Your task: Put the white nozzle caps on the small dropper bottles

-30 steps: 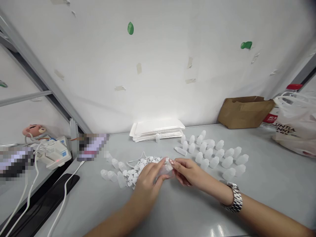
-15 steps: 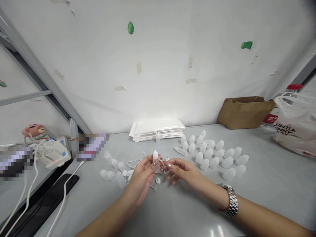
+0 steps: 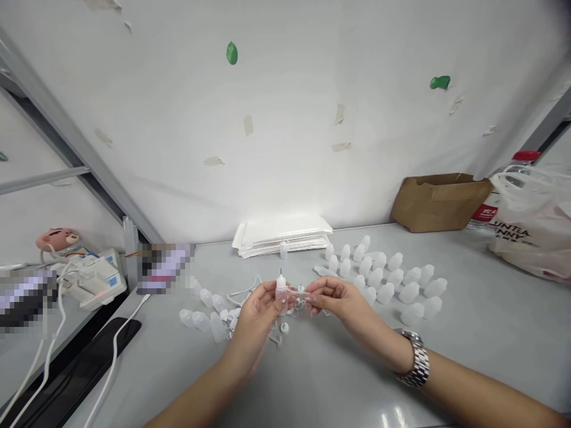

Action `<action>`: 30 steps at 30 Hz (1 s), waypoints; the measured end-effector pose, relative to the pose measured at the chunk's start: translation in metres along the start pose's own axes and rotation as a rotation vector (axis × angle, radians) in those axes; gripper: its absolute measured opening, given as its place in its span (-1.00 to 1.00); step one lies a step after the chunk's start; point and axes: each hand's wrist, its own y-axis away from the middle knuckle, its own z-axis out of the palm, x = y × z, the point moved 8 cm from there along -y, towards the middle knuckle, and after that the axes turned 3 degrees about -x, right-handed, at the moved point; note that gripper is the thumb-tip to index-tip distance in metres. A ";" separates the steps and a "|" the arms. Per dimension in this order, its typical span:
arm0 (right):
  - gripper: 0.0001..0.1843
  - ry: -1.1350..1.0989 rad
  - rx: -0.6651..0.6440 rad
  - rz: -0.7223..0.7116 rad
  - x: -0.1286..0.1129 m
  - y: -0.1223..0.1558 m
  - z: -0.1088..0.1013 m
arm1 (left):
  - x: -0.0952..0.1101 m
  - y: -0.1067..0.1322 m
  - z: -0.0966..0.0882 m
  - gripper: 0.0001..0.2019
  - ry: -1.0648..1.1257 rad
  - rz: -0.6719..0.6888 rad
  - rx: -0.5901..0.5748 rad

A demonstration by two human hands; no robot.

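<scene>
needle-tipped bottle (image 3: 281,284) in left hand (image 3: 256,316)

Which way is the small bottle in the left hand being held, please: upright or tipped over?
Upright: the bottle sits in the left hand with its white cap and thin needle pointing up.

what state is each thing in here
left hand: around held bottle
held bottle: upright, needle tip uncovered
right hand: pinching thin white strip
white packets: stacked flat
cardboard box: top looks open
red-capped bottle: closed
plastic bag: upright, handles raised
bottle group: mostly standing
wristwatch: worn
</scene>
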 end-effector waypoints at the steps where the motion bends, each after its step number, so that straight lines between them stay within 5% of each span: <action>1: -0.78 0.001 0.031 -0.012 -0.003 0.000 -0.004 | 0.000 -0.001 -0.002 -0.69 -0.019 0.006 0.019; 11: -0.88 -0.032 0.049 -0.125 -0.023 0.006 -0.007 | -0.002 -0.001 0.002 -0.72 -0.196 0.086 -0.005; 18: -0.90 0.321 0.114 -0.287 -0.036 0.013 -0.007 | 0.000 0.002 0.001 -0.75 -0.345 0.148 0.007; 25: -0.90 0.745 0.132 -0.735 -0.055 0.030 0.005 | 0.033 0.018 0.002 -0.78 -0.799 0.515 0.136; 30: -0.89 0.729 0.113 -0.740 -0.057 0.031 0.005 | 0.039 0.028 0.006 -0.73 -0.855 0.668 0.153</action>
